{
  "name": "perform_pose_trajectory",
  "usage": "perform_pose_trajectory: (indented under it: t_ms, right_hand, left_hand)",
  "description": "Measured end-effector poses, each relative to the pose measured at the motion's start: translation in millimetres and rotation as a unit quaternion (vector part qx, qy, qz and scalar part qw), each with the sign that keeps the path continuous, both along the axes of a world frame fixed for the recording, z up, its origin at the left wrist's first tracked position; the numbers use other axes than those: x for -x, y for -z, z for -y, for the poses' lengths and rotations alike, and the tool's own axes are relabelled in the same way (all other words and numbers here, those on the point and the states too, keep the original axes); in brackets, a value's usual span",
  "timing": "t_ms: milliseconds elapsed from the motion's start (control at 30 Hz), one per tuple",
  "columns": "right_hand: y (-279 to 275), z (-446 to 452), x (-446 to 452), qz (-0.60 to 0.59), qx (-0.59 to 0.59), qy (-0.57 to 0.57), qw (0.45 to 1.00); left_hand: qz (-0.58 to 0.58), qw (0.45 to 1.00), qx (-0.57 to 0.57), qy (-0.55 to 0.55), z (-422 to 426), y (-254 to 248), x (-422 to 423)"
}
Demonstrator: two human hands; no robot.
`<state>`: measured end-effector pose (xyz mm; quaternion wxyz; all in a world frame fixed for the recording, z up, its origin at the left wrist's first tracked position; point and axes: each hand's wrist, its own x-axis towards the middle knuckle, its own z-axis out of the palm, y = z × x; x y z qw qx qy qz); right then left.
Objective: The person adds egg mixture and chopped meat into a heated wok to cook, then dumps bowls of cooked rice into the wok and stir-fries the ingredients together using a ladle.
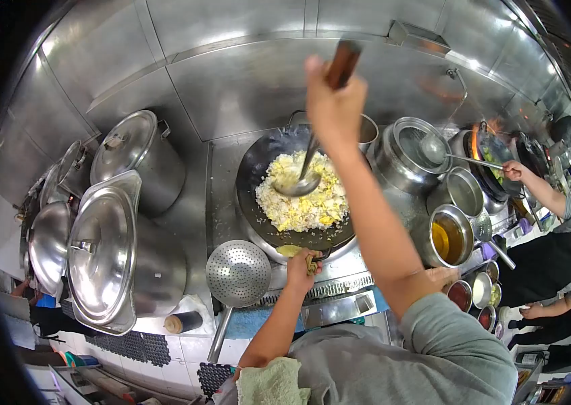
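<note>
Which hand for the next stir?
Right hand, likely: it holds the ladle, bowl at the food. Left hand is busy with a cloth at the near edge of the wok.

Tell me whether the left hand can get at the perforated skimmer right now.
Likely yes: the perforated skimmer lies close to the left hand, with nothing on top of it. That hand grips the wok handle through a cloth, though, so it would have to let go first.

dark matt metal wok [258, 209], glossy steel lids [106, 250], smooth brown wooden handle [344, 64], rough green cloth [272, 383]
</note>
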<state>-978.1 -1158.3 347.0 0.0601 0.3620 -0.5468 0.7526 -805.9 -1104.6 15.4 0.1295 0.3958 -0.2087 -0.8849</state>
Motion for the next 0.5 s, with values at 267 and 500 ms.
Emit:
perform_pose_trajectory:
  t_ms: [267, 500]
  right_hand:
    - [17, 22, -17, 0.025, -0.053, -0.028, 0.998]
    - [96, 16, -7, -0.026, -0.070, 0.025, 0.997]
  left_hand:
    - [0.021, 1.000, -0.008, 0.005, -2, -5, 0]
    - [-0.015, 1.000, -0.006, 0.023, -1, 4, -2]
